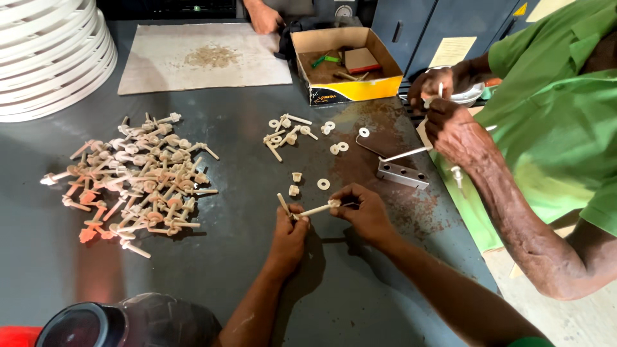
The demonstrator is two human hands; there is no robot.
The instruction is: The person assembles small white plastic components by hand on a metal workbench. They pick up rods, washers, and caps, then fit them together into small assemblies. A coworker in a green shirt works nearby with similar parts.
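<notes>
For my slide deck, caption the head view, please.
Both hands, left hand and right hand, hold a cream plastic bolt over a dark table beside a pile of bolts.

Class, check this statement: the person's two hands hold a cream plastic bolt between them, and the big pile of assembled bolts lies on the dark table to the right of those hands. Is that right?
Not quite. The head view shows the pile of assembled bolts on the dark table to the left of the hands, not the right. The rest stands: the left hand and right hand hold a cream plastic bolt between them.
</notes>
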